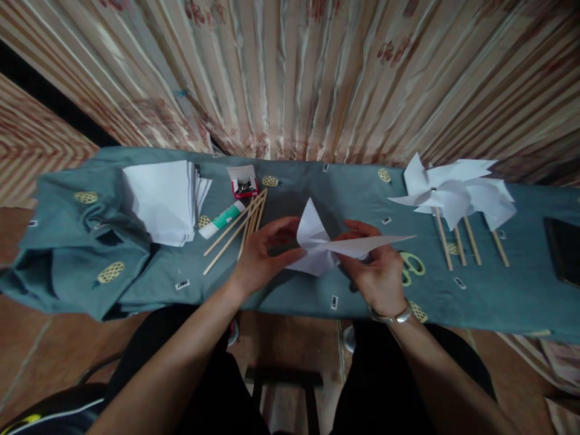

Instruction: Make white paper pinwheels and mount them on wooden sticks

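A white paper pinwheel (317, 244) without a stick is held up between my two hands over the cloth. My left hand (265, 251) pinches its left side, thumb in front. My right hand (374, 266) grips the right side, its fingers partly behind the paper. Green-handled scissors (413, 266) lie just beside my right hand, partly hidden by it. Near my left hand are several wooden sticks (233, 226), a glue stick (222, 220) and an open small box of metal pins (244, 183).
A stack of white paper (161, 202) lies at the left beside bunched cloth. Several finished pinwheels on sticks (453, 193) overlap at the right, near a dark flat object (562, 248). A blue-green cloth (290, 302) covers the narrow table; a pleated curtain (290, 78) hangs behind.
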Demonstrator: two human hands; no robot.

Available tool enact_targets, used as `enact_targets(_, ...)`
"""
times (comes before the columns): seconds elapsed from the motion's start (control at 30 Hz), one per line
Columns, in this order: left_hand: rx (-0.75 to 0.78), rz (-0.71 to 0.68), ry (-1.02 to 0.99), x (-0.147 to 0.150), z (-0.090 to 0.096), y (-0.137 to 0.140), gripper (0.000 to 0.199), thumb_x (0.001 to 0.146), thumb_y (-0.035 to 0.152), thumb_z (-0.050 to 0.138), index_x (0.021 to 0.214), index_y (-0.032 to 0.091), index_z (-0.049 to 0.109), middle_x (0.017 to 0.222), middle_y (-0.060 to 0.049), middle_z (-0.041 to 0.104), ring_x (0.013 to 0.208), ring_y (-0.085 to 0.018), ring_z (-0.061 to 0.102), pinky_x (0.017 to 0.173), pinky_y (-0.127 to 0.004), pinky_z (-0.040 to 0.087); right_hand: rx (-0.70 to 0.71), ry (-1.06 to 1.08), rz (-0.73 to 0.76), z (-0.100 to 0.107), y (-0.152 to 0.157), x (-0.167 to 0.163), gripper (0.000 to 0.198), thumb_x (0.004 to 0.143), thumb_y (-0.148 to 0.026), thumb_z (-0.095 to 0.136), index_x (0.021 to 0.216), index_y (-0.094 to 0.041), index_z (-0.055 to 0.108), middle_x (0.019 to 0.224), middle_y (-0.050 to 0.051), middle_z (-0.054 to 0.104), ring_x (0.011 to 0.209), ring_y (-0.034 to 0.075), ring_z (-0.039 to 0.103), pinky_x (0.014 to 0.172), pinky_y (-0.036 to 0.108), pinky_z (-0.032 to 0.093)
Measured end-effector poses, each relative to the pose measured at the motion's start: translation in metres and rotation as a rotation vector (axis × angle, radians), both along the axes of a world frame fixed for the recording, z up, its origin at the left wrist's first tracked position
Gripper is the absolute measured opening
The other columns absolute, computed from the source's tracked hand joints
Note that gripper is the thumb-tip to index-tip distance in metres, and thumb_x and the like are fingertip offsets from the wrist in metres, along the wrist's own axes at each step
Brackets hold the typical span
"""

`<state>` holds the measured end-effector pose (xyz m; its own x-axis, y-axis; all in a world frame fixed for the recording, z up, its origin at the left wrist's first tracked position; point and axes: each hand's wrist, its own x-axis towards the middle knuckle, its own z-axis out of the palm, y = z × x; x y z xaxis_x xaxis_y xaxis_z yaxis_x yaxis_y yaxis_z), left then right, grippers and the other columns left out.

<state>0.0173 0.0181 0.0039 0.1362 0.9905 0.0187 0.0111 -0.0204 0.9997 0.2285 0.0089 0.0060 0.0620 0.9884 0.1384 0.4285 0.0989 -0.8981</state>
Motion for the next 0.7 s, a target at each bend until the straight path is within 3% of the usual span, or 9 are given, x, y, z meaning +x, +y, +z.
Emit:
enact_targets(0.13, 0.171, 0.21, 0.476, -0.031, -0.009, 0.016, 0.032, 0.082, 0.03, 0.064, 0.11, 0.016, 0.069, 0.105, -0.008, 0.072, 0.087, -0.019, 0.068, 0.08, -0.033, 0.056, 0.009, 0.007, 0.021, 0.0, -0.006, 0.004, 0.045, 0.077, -0.032, 0.073, 0.12, -0.021, 0.063, 0.094, 0.005, 0.078, 0.084, 0.022, 0.075, 0.069, 0.033, 0.06)
enact_targets(0.33, 0.243, 0.128, 0.981, -0.051, -0.019, 0.032, 0.034, 0.083, 0.016, 0.052, 0.113, 0.014, 0.068, 0.118, -0.012, 0.07, 0.106, -0.025, 0.066, 0.094, -0.038, 0.053, 0.019, -0.039, 0.044, 0.005, -0.012, 0.003, 0.042, 0.078, -0.028, 0.072, 0.119, -0.021, 0.064, 0.095, 0.005, 0.078, 0.083, 0.02, 0.074, 0.072, 0.032, 0.06)
enact_targets(0.5, 0.252, 0.107, 1.167, -0.044, -0.017, 0.038, 0.032, 0.082, 0.013, 0.055, 0.112, 0.014, 0.068, 0.118, -0.013, 0.07, 0.11, -0.028, 0.065, 0.096, -0.039, 0.052, 0.059, -0.039, 0.073, 0.007, -0.014, 0.004, 0.041, 0.077, -0.025, 0.073, 0.117, -0.022, 0.064, 0.093, 0.004, 0.078, 0.085, 0.022, 0.074, 0.077, 0.035, 0.061)
enact_targets(0.7, 0.233, 0.139, 1.189, -0.036, -0.014, 0.047, 0.037, 0.083, 0.012, 0.055, 0.118, 0.011, 0.065, 0.11, -0.015, 0.071, 0.102, -0.028, 0.068, 0.088, -0.035, 0.053, 0.127, -0.031, 0.148, 0.002, -0.021, 0.008, 0.042, 0.082, -0.025, 0.071, 0.122, -0.023, 0.06, 0.095, 0.003, 0.077, 0.091, 0.022, 0.073, 0.085, 0.038, 0.06)
